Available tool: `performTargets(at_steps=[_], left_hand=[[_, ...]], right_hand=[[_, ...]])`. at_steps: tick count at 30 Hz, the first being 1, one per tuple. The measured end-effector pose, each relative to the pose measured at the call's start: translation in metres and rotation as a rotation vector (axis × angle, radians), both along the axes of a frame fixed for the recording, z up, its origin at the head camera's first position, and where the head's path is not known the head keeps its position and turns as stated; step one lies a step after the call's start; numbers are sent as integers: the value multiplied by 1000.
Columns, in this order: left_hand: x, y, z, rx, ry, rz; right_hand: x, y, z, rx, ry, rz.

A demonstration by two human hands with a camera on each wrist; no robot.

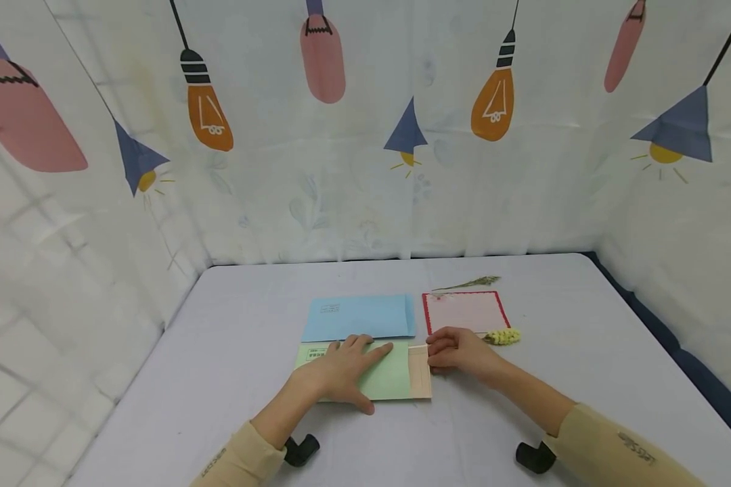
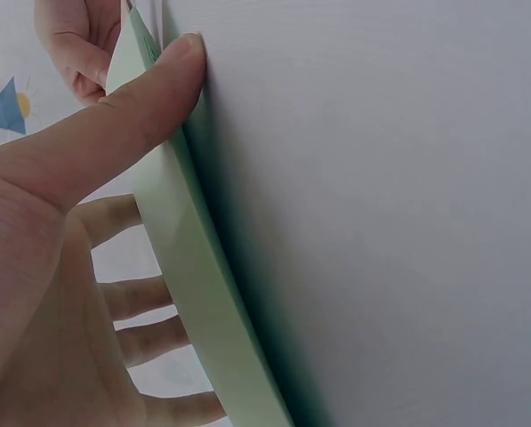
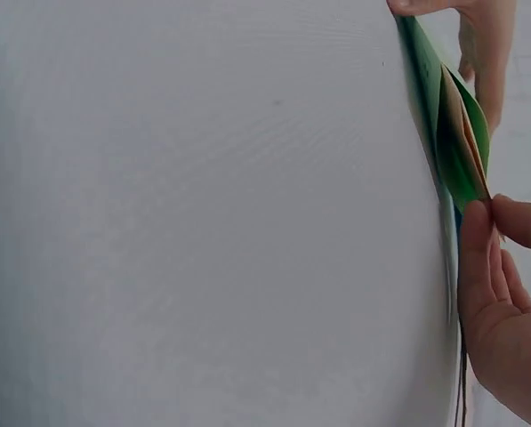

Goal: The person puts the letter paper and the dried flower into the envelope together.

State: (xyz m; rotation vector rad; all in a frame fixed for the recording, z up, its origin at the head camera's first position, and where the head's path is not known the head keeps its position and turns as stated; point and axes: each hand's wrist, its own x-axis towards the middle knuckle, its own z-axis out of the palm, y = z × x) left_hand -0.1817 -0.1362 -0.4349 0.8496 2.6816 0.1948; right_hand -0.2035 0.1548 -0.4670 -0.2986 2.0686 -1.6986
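A pale green envelope (image 1: 392,382) lies on the table, its open end to the right. My left hand (image 1: 338,372) rests flat on it with fingers spread, the thumb at its near edge. A beige sheet of folded paper (image 1: 419,375) sits partly inside, its right end sticking out. At that end my right hand (image 1: 459,353) pinches the paper between thumb and fingers. In the right wrist view the envelope's mouth (image 3: 465,182) gapes around the paper's layers (image 3: 461,120). The left wrist view shows the thumb (image 2: 149,102) along the envelope's edge.
Just beyond the green envelope lies a blue envelope (image 1: 359,318). To its right is a card with a red border (image 1: 463,312). A dried green sprig (image 1: 480,281) lies behind the card, and a yellow flower sprig (image 1: 504,337) at its near right corner. Printed curtains (image 1: 365,216) surround the table.
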Motion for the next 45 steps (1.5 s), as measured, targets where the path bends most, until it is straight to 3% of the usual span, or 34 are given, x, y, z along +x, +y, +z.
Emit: performTargets(at_steps=[10,30,38,45], left_hand=[[-1,-1,0,0,14,-16],[0,0,2,5,3,-9],[0,0,3,9,6,-11],[0,0,3,12,7,-9]], right_hand=[[1,-10,-4,-79,-58,-28],[0,-17,-3,-166,-96,63],[-1,-13,-4,-143,-98,100],[-1,2,2,-51,-28,149]])
